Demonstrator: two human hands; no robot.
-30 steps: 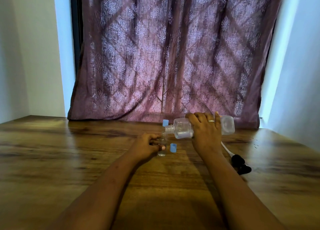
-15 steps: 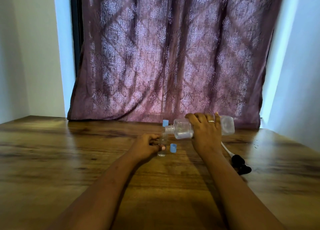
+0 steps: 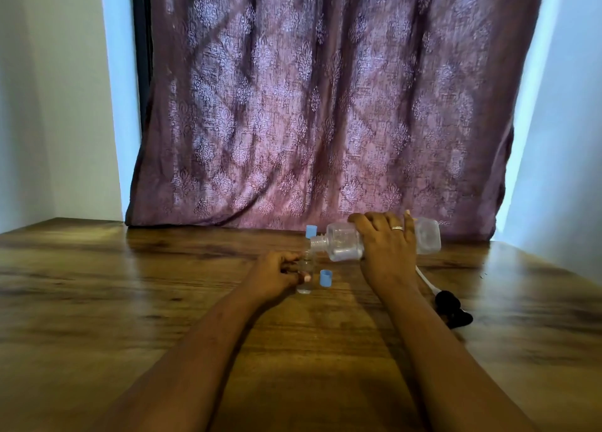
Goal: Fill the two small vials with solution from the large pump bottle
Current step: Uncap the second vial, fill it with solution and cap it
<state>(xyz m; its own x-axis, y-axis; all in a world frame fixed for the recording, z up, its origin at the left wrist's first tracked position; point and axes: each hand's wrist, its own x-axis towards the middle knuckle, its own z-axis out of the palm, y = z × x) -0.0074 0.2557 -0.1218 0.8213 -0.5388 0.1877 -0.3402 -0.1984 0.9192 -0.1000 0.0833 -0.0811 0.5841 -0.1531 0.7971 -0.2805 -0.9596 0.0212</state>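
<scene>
L hand (image 3: 278, 275): I'm pinching the small vial (image 3: 305, 276) w/ curled fingers and thumb, steadying it upright on the table (image 3: 130, 285).
R hand (image 3: 387, 252): I'm gripping the large bottle (image 3: 343, 241) from above, fingers wrapping over its middle; a ring (image 3: 396, 228) is showing on one finger.
Large bottle: clear plastic, hanging on its side above the wood, base to my right, threaded neck pointing left, w/ the mouth sitting just over the vial's top. Can't tell if liquid is running.
Vial: clear, standing approx. mid-table, well ahead of me; fill level too small to judge.
Blue cap (image 3: 325, 277): standing on the wood just right of the vial, between it and my R wrist.
Blue piece (image 3: 311, 230): showing behind the bottle's neck, toward the curtain (image 3: 325, 105); can't tell if it's sitting on a 2nd vial.
Pump head (image 3: 454, 312): black, lying on the table right of my R forearm, its white tube (image 3: 423, 278) running up behind the arm.
Edges: the table's far edge is meeting the curtain hem just behind the bottle; the right edge is slanting along the wall (image 3: 570, 171), w/ the pump head between my arm and it.
Open room: broad wood is stretching left of my L forearm out to the corner; a narrower strip is lying between my forearms.
</scene>
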